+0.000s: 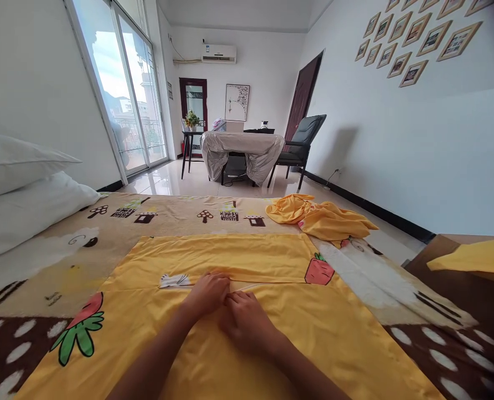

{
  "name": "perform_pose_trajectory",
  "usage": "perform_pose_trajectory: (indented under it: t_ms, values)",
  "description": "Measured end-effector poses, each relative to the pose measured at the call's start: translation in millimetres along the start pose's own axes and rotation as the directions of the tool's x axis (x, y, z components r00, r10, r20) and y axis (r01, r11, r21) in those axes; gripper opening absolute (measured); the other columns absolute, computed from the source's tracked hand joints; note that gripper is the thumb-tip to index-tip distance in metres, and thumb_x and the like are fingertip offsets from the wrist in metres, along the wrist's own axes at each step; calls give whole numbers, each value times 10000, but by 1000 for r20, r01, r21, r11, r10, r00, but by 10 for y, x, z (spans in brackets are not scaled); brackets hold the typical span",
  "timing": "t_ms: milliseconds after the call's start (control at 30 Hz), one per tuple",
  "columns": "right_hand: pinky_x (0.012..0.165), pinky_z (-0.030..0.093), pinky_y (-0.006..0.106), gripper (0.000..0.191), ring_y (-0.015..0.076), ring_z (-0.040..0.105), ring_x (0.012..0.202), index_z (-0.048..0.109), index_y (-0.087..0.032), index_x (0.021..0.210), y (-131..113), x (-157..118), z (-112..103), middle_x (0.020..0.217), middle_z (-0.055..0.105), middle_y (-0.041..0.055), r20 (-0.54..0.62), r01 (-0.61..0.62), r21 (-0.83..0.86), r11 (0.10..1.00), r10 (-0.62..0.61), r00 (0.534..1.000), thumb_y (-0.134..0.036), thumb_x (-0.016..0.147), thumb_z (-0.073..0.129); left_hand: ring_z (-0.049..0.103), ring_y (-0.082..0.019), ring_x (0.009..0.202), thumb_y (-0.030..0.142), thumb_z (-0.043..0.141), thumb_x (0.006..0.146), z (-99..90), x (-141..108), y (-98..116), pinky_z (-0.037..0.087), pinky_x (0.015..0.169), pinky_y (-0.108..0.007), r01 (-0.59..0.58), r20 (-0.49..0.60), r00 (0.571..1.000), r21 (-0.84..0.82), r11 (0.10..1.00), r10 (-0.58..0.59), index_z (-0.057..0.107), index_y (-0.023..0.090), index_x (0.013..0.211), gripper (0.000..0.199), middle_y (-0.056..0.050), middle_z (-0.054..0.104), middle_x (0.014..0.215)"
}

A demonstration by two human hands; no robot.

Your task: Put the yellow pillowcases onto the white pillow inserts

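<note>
A yellow cloth [297,322] with strawberry and white cat-like prints lies spread on the bed, its far part folded over in a band with an edge running across the middle. At that edge my left hand [210,291] is closed, its fingers bent on the fabric. Just right of it and touching it, my right hand [245,319] is closed too, fingertips pinching the cloth near the edge. A small pale strip shows beside my fingers. The fingertips themselves are partly hidden.
A crumpled yellow cloth [334,220] lies at the bed's far right. White pillows [30,205] are stacked at the left on a patterned blanket [176,214]. Another yellow cloth [475,256] rests on a brown box at the right. Beyond stand a covered table [242,142] and a chair [303,141].
</note>
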State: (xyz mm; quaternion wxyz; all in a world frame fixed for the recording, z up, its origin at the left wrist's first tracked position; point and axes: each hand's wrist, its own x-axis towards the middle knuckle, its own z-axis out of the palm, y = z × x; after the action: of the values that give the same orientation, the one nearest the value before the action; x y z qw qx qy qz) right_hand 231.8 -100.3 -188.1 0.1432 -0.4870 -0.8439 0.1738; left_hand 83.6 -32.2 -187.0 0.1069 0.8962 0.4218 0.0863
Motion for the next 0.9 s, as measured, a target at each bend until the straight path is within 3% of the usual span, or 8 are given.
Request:
perform_pose_trajectory:
  t_ms: [200,300,500,633,900]
  values:
    - [882,402,365,280,247,591,962,653,-143,993,-131,-46,-69,981,686,114,37,-26,-84,996,29,999,-319,807,541,526,-227,1143,236,271,935,35,4,-41,369,970,-381,20,-11,1000,27,999,-19,549,195,1223,403,-104,599,1237]
    - [805,444,362,292,256,626,869,680,-130,907,-196,-95,-95,892,700,132,61,-12,-165,986,23,998,-355,825,513,519,-242,1141,251,250,942,46,59,-7,386,946,-415,50,-10,999,67,997,-50,483,181,1283,420,-120,588,1238]
    - [758,483,363,339,257,661,768,716,-128,831,-316,-181,-179,829,720,140,124,47,-236,971,-18,992,-399,828,511,497,-297,1141,294,283,923,30,378,82,410,895,-481,83,45,995,166,983,-92,576,191,1147,383,-150,572,1200]
    - [737,499,366,372,269,674,765,732,-112,856,-402,-214,-256,834,727,153,179,76,-233,969,-34,983,-419,834,524,475,-317,1167,312,288,910,19,615,18,406,899,-524,145,72,984,186,972,-160,585,180,1137,396,-180,536,1224]
    - [646,500,319,381,238,664,724,729,-155,959,-459,-252,-339,886,736,110,316,95,-236,967,-16,949,-456,841,528,380,-302,1291,315,312,921,136,820,-228,297,1001,-584,246,30,969,39,968,-247,571,199,1164,373,-160,470,1351]
